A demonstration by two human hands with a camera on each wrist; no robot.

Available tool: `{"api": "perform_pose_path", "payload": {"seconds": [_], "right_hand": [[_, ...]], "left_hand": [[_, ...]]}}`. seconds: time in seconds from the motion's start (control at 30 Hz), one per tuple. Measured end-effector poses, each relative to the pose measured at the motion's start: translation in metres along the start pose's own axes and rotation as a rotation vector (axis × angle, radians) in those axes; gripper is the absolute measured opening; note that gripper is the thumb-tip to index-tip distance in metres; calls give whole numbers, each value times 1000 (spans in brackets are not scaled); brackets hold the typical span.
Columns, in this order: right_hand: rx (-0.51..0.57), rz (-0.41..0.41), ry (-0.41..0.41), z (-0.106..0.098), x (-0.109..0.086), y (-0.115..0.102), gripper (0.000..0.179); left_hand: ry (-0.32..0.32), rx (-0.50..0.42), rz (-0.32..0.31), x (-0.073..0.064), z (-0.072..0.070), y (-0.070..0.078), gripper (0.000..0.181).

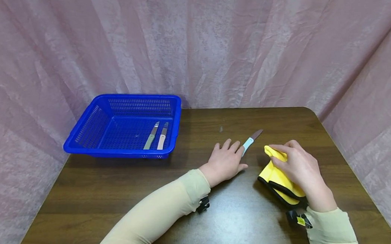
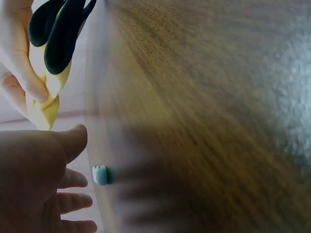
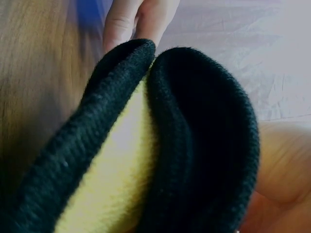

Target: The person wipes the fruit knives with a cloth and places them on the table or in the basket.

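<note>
My left hand (image 1: 223,163) is held low over the table with its fingers spread. Its fingertips are at the handle end of a knife (image 1: 248,145) with a pale blue handle; contact is unclear. In the left wrist view that handle (image 2: 101,175) shows end-on beyond the fingers, with nothing gripped. To the right, my right hand (image 1: 300,166) pinches a folded yellow cloth (image 1: 279,176) with black edging between thumb and fingers. The cloth's dark edges (image 3: 209,97) fill much of the right wrist view and hide part of the hand.
At the back left of the wooden table (image 1: 119,190) stands a blue plastic basket (image 1: 125,153). Inside lie a green-handled knife (image 1: 149,141) and a pale pink-handled knife (image 1: 161,141), side by side. Pink curtains (image 1: 191,51) hang behind and beside the table.
</note>
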State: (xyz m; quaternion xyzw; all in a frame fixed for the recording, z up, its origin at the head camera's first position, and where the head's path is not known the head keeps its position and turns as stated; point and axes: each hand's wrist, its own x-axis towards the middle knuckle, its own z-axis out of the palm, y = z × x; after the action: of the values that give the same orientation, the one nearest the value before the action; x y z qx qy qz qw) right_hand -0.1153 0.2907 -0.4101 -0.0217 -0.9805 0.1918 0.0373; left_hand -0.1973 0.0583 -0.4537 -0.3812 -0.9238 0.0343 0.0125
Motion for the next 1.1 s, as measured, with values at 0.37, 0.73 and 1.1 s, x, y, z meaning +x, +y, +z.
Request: {"api": "perform_pose_path", "payload": {"seconds": [0.37,0.73,1.1], "right_hand": [[-4,5,-7,1,-1,0,46],[-9,-5,5,2,-2,0,45],[-2,-9,-11,4,-2,-4,46]], "left_hand": [[13,4,3,-1,7,0,63],[11,34,15,-3,6,-1,62],[-45,40,17,-12,0,-6,58]]}}
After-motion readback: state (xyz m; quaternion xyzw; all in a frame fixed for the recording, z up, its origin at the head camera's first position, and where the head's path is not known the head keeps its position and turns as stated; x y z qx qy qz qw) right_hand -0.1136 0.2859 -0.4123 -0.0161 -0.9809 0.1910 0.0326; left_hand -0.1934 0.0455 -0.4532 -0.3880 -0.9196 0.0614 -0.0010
